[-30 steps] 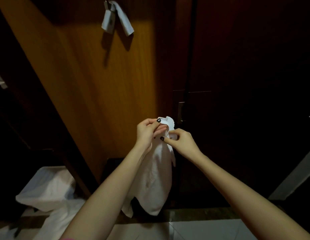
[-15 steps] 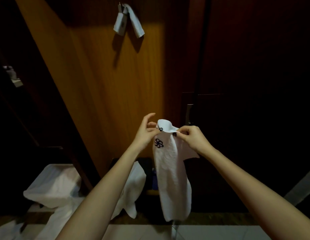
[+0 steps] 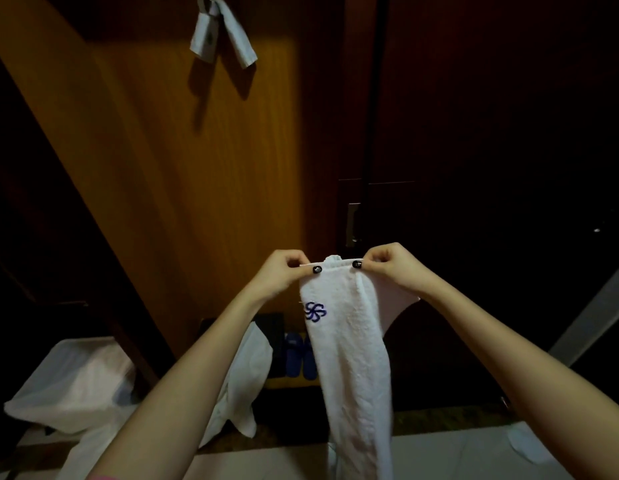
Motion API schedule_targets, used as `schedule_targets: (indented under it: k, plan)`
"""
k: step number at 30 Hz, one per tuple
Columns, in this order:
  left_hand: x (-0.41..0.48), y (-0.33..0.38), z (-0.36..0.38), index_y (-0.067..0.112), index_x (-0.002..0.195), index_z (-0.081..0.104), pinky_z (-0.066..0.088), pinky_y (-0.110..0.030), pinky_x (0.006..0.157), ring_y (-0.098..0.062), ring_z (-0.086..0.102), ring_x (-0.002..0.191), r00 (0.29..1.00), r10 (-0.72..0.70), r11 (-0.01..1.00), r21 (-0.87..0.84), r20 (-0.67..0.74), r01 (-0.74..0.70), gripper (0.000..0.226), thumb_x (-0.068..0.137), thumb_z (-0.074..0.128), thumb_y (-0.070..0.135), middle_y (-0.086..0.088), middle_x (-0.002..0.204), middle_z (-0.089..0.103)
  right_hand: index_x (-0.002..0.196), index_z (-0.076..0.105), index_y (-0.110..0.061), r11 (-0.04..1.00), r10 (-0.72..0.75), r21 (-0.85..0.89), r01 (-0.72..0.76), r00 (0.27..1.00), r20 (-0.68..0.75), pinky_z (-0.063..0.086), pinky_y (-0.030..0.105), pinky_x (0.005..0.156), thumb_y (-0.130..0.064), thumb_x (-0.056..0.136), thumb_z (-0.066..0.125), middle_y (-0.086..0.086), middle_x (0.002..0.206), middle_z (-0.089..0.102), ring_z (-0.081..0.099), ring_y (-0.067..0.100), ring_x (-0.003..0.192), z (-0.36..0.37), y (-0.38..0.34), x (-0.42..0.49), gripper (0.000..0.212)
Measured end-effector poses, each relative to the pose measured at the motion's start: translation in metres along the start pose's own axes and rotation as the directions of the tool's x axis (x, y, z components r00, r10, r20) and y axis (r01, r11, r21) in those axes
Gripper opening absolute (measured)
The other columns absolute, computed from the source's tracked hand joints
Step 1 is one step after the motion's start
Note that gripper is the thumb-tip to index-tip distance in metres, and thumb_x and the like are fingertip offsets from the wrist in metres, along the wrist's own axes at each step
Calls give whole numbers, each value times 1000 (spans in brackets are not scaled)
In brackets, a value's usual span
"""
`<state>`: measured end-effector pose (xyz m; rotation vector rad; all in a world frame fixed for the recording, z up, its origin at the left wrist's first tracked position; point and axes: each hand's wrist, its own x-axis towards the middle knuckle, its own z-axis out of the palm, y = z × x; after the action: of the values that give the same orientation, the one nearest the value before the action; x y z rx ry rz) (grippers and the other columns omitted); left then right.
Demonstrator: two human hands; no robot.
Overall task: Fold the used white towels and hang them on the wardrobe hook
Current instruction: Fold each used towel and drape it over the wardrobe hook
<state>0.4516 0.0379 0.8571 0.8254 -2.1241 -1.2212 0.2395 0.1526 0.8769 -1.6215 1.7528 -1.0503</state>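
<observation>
No words or numbers readable anywhere.
Only sign: small blue flower-like swirl mark (image 3: 315,311), stitched on white towel (image 3: 353,358), near top, on left side of cloth.
Mark has curled loops around middle, like pinwheel. No letters in it.
Small towel on hook (image 3: 206,38), up top on wood door: dark smudge on it, maybe same kind of mark, too small and dim to tell.
</observation>
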Motion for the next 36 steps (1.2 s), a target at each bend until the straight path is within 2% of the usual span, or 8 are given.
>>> schedule_targets:
  k: [3, 8, 10, 13, 19, 24, 30, 36]
  plan:
    - [4, 6, 4, 17, 68, 62, 43, -11, 62, 4, 55, 63, 994, 82, 996, -22, -66, -83, 19, 86, 68, 12, 6, 69, 61, 71, 67, -10, 999, 18, -28, -18, 1000, 1, 34, 12, 56, -20, 85, 73, -6, 62, 54, 45, 1, 58, -5, 7, -6, 19]
    - [10, 21, -2, 19, 69, 61, 38, -5, 57, 10, 51, 59, 978, 136, 987, -70, -156, -148, 25, 89, 63, 6, 10, 67, 58, 86, 69, -18, 991, 94, -99, -94, 996, 3, 43, 28, 67, -18, 82, 76, 5, 82, 59, 53, 14, 74, -12, 21, -16, 8]
    - [11, 25, -5, 18, 69, 61, 39, -6, 59, 9, 51, 60, 974, 135, 984, -89, -183, -153, 23, 90, 62, 8, 7, 69, 58, 89, 68, -18, 981, 84, -172, -85, 996, -9, 45, 24, 69, -19, 82, 76, 2, 85, 62, 56, 13, 77, -9, 25, -17, 10]
    - [10, 28, -9, 15, 70, 60, 40, -10, 60, 2, 50, 62, 967, 117, 984, -108, -225, -144, 21, 91, 62, 9, 3, 70, 55, 92, 66, -21, 960, 16, -280, -19, 1000, -13, 43, 5, 68, -15, 83, 73, -11, 89, 62, 58, 6, 86, -2, 26, -16, 13]
    - [4, 28, -30, 7, 76, 58, 37, -14, 62, -6, 46, 67, 960, 120, 988, -61, -251, -139, 17, 93, 59, 9, 1, 70, 52, 103, 67, -15, 893, -106, -442, 89, 994, -12, 36, 5, 67, -14, 87, 68, -8, 95, 55, 56, 9, 90, 11, 22, -2, 16]
    - [3, 25, -57, 22, 69, 57, 37, -12, 53, -2, 47, 59, 974, 76, 990, -100, -215, -100, 27, 95, 57, 15, 10, 65, 53, 94, 68, -8, 880, -233, -436, 189, 971, -50, 37, 3, 71, -15, 91, 64, -1, 94, 54, 54, 10, 84, 16, 11, 6, 9]
    - [3, 24, -68, 24, 66, 54, 30, -17, 46, -2, 39, 51, 945, 41, 942, -302, -325, -145, 30, 95, 56, 15, 12, 57, 47, 96, 58, 1, 790, -407, -500, 354, 913, 3, 41, 24, 75, -1, 92, 56, 9, 105, 50, 53, 20, 89, 20, -5, 10, 5]
    - [4, 20, -75, 18, 71, 54, 32, -19, 49, -4, 43, 53, 937, 72, 980, -151, -342, -130, 26, 96, 56, 13, 6, 62, 50, 89, 67, 1, 843, -428, -409, 350, 897, -114, 45, 23, 74, -5, 88, 67, 7, 91, 59, 57, 16, 80, -1, -18, 10, 5]
